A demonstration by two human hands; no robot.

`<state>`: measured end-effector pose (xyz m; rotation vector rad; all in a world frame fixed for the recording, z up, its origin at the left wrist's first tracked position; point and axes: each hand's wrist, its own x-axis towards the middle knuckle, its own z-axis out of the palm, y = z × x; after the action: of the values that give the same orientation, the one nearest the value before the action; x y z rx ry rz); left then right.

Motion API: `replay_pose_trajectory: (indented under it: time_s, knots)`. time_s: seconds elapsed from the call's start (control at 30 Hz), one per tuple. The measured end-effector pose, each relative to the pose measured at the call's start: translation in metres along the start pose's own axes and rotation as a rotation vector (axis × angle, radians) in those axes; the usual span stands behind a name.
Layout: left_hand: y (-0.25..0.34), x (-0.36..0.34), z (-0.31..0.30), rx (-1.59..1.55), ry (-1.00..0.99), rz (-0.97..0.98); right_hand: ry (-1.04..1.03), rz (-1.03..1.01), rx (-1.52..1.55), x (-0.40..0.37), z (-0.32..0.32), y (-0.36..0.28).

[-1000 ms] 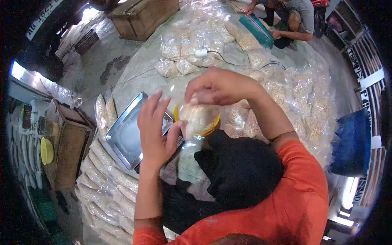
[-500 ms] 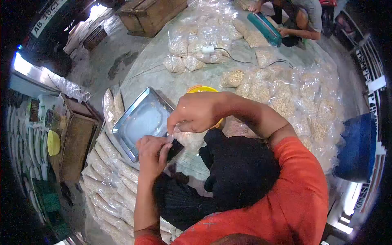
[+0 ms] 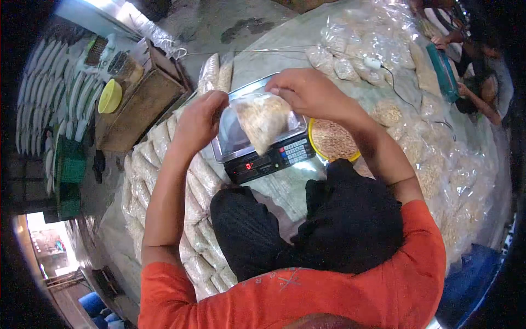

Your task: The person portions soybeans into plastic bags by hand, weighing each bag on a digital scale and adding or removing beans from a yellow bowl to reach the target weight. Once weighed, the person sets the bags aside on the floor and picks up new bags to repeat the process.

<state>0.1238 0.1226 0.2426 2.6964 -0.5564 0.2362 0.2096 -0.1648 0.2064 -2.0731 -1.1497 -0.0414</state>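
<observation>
A clear plastic bag (image 3: 264, 122) with some pale contents hangs tilted between my two hands, slightly blurred. My left hand (image 3: 204, 119) pinches its upper left edge, and my right hand (image 3: 307, 93) grips the upper right edge. Beneath the bag lies the metal tray (image 3: 221, 147) of a digital scale (image 3: 249, 167), partly covered by the bag and my hands. Its red display reads 0, and its keypad faces me. To the right of the scale, close below my right forearm, a yellow tub (image 3: 312, 145) holds pale beans or kernels.
Long filled bags (image 3: 159, 142) lie in rows on the left, and more filled bags (image 3: 430, 164) on the right. A wooden crate (image 3: 139, 109) carries a yellow bowl (image 3: 110, 96). At upper right, a co-worker's hands touch a teal device (image 3: 441, 71); a cable (image 3: 402, 90) runs nearby.
My hands have risen and spread apart from being close together beside the scale, now stretching the bag above its tray. The view has turned, bringing the scale's display and keypad into sight.
</observation>
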Motion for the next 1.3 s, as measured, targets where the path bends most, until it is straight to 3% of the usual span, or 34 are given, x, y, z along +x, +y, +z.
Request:
replay_pose_trajectory:
  time_s: [0.13,0.23,0.33,0.4,0.43,0.5,0.6,0.73,0.8,0.83,0.9,0.93,1.0,1.07,1.13,1.17,1.23,1.27,1.3]
  knots:
    - [-0.021,-0.003,0.012,0.281,-0.064,0.080,0.132,-0.081,-0.117,-0.021,0.071,0.051]
    - [-0.016,-0.011,0.047,0.541,-0.318,0.111,0.034,0.039,-0.075,-0.047,0.101,0.055]
    - [-0.004,-0.017,0.066,0.425,-0.230,0.149,0.045,0.248,-0.118,-0.059,0.102,0.035]
    - [0.008,-0.017,0.073,0.409,-0.225,0.132,0.291,0.013,-0.094,-0.051,0.088,0.017]
    - [0.013,-0.015,0.076,0.412,-0.258,0.116,0.292,0.012,-0.098,-0.046,0.092,0.017]
    - [0.020,-0.017,0.083,0.438,-0.256,0.117,0.063,0.023,-0.047,-0.037,0.106,0.026]
    - [0.025,-0.017,0.089,0.412,-0.217,0.119,-0.062,0.090,-0.065,-0.024,0.123,0.050]
    - [0.022,-0.015,0.100,0.389,-0.171,0.077,0.019,0.226,-0.149,-0.025,0.107,0.039]
    - [0.023,-0.010,0.099,0.450,-0.242,0.138,-0.135,0.473,-0.223,-0.027,0.098,0.030]
    - [0.029,-0.011,0.100,0.439,-0.242,0.137,-0.143,0.479,-0.227,-0.033,0.097,0.031]
    - [0.048,-0.018,0.103,0.277,-0.188,-0.010,0.025,0.364,-0.188,-0.052,0.095,0.032]
    - [0.062,-0.024,0.107,0.262,-0.190,-0.013,0.013,0.371,-0.192,-0.061,0.088,0.024]
    - [0.096,-0.041,0.121,-0.091,0.092,-0.096,0.384,0.255,-0.191,-0.079,0.070,0.010]
    - [0.122,-0.065,0.158,-0.385,0.071,-0.197,0.464,0.259,-0.201,-0.101,0.064,0.012]
    - [0.143,-0.084,0.192,-0.804,-0.240,-0.326,0.442,0.347,-0.255,-0.121,0.063,0.021]
    - [0.143,-0.090,0.208,-0.825,-0.223,-0.351,0.407,0.337,-0.253,-0.135,0.064,0.033]
    - [0.141,-0.100,0.238,-0.648,-0.874,-0.060,-0.078,0.562,-0.532,-0.152,0.065,0.054]
    - [0.140,-0.103,0.250,-0.675,-0.854,-0.093,-0.115,0.536,-0.527,-0.156,0.067,0.056]
    - [0.137,-0.105,0.259,-0.626,-0.950,0.009,-0.010,0.582,-0.418,-0.156,0.065,0.049]
